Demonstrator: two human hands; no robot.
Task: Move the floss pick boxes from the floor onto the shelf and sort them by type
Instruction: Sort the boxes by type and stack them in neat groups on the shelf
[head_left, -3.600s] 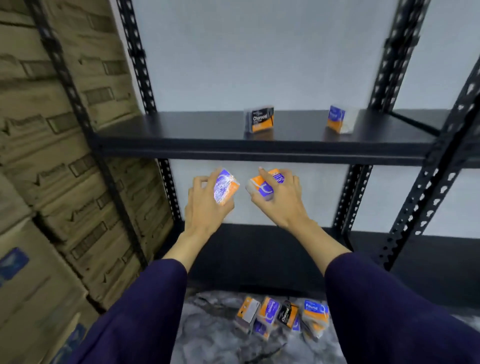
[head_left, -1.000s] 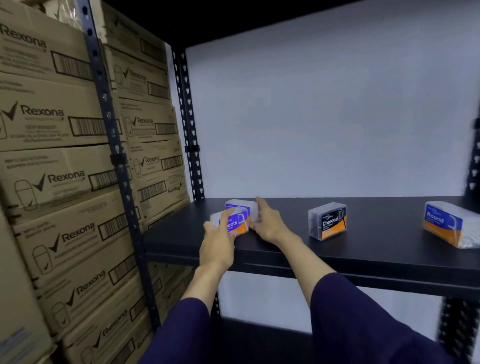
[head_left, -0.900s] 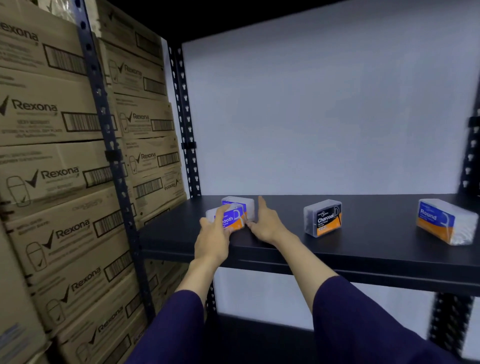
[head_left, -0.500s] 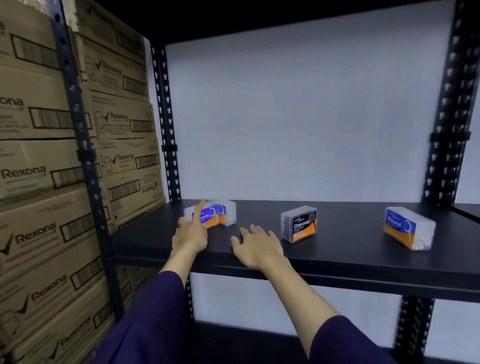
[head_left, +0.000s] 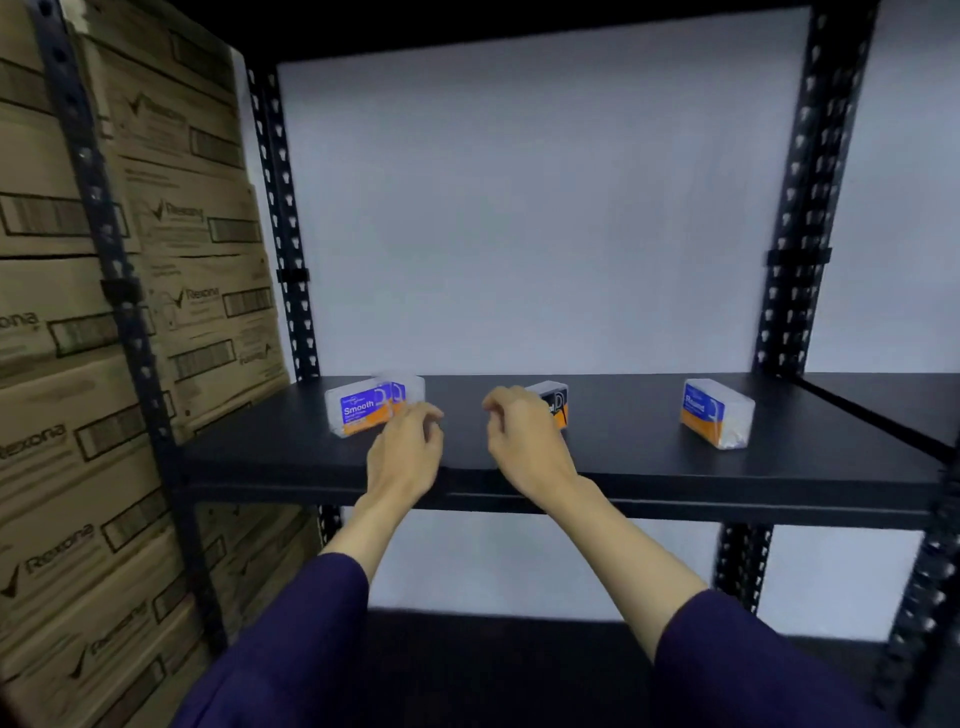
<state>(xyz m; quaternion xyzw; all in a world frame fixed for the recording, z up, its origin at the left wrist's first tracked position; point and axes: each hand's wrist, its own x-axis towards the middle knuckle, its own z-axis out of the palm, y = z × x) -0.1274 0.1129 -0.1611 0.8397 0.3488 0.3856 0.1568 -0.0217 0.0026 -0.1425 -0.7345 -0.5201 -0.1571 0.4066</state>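
A: Both hands have drawn back from the Smooth boxes; left hand and right hand hang loosely curled, empty.
B: Grouped at the shelf's left by type, apparently.

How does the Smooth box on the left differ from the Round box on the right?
The Smooth box faces the camera almost squarely; the Round box is turned at an angle. The Smooth box has a second box close behind it; the Round box stands alone. Both are clear boxes with blue and orange labels, resting on the black shelf.
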